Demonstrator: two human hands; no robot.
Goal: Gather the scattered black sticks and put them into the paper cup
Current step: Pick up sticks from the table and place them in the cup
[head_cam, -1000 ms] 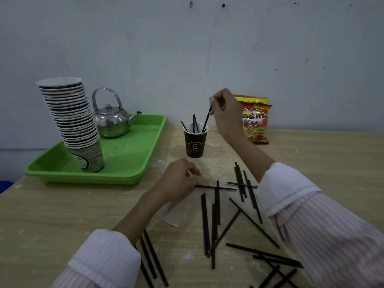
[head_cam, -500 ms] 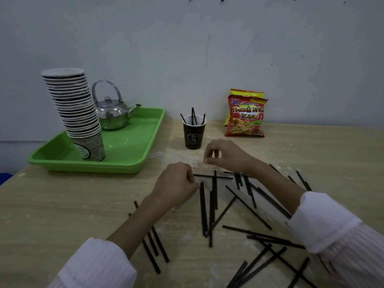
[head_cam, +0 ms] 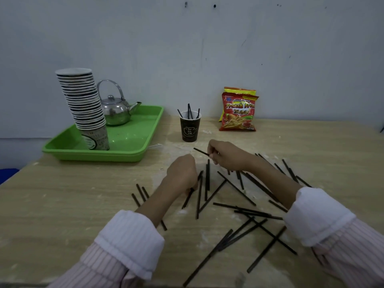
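A dark paper cup (head_cam: 190,127) stands upright near the back of the wooden table (head_cam: 62,204), with several black sticks poking out of it. Many more black sticks (head_cam: 239,210) lie scattered and crossed over the table's middle and right. My right hand (head_cam: 226,155) hovers just in front of the cup, pinching one black stick (head_cam: 201,151) that points left. My left hand (head_cam: 182,173) rests curled as a fist on the table beside the pile; a stick end (head_cam: 188,197) shows under it, and whether the fingers grip it is hidden.
A green tray (head_cam: 133,146) at the back left carries a tall leaning stack of paper cups (head_cam: 83,102) and a steel kettle (head_cam: 116,109). A red snack bag (head_cam: 239,111) leans against the wall behind the cup. White sleeves cover both forearms.
My right hand dropped a stick into the cup, came back down to the table and now pinches another stick, lifted slightly. My left hand stayed nearly in place.
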